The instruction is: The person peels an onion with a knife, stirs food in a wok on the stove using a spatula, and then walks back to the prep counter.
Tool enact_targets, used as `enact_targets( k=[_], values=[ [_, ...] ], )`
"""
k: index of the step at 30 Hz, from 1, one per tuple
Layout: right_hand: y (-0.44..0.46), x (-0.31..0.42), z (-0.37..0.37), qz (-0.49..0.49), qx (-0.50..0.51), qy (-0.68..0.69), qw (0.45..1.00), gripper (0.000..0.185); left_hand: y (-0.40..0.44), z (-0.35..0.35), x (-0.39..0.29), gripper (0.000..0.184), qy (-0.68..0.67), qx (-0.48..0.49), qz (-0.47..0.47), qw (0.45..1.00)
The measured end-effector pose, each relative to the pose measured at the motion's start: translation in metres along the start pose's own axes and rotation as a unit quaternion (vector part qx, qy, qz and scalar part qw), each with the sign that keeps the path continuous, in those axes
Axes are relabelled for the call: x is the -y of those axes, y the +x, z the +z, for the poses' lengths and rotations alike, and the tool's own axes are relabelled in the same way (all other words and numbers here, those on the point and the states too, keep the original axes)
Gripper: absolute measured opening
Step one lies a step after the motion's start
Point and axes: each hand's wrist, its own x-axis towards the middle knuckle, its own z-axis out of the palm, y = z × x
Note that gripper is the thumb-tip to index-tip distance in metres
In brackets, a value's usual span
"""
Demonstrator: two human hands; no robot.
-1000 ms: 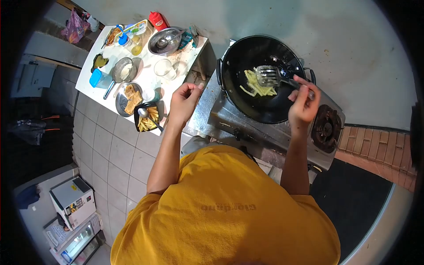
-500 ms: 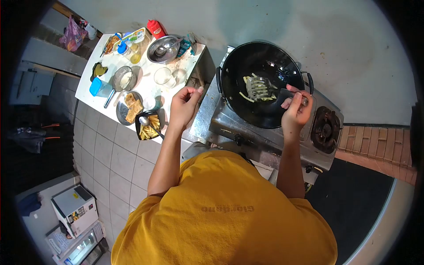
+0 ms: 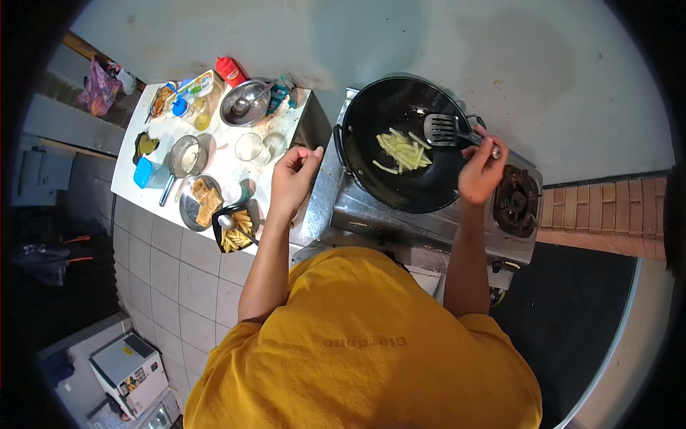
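My right hand is closed around the handle of a slotted spatula. The spatula's head is over the right part of a black wok, just beside a heap of pale potato strips lying in the wok's middle. My left hand hovers between the white table and the wok, its fingers curled and the thumb pressed against them. Whether anything small is pinched there is hidden. Below and left of that hand, a black bowl of fries has a spoon resting in it.
The wok stands on a steel gas stove, with a second burner to the right. On the white table are a plate of fried pieces, a small saucepan, a glass, a metal bowl and a red bottle.
The spatula has lifted off the potato strips and shifted up and right, uncovering the heap. My left hand stays pinched in nearly the same spot. The view has shifted slightly.
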Motion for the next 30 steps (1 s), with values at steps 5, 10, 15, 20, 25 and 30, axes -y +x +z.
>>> enact_targets(
  k=[5, 10, 15, 20, 25, 30],
  values=[
    [-0.011, 0.005, 0.004, 0.032, 0.031, 0.052, 0.998, 0.016, 0.007, 0.003, 0.002, 0.014, -0.002, 0.029, -0.017, 0.999],
    [-0.021, 0.018, 0.0, 0.017, 0.051, 0.082, 0.995, 0.015, 0.011, 0.004, 0.001, 0.014, 0.001, 0.028, -0.023, 0.999],
    [-0.034, 0.016, -0.001, -0.028, 0.046, 0.133, 0.99, 0.014, 0.016, 0.007, 0.006, 0.014, -0.01, 0.02, -0.007, 1.0],
    [-0.037, 0.005, -0.002, -0.027, 0.052, 0.034, 0.998, 0.015, 0.019, 0.008, 0.009, 0.015, 0.002, 0.024, -0.002, 1.0],
    [-0.03, 0.009, -0.003, 0.033, 0.062, 0.111, 0.991, 0.013, 0.019, 0.009, 0.007, 0.015, 0.021, 0.032, -0.007, 0.999],
    [-0.017, 0.001, 0.001, -0.065, 0.016, 0.027, 0.997, 0.013, 0.018, 0.01, 0.007, 0.015, 0.028, 0.037, -0.019, 0.999]
  ],
)
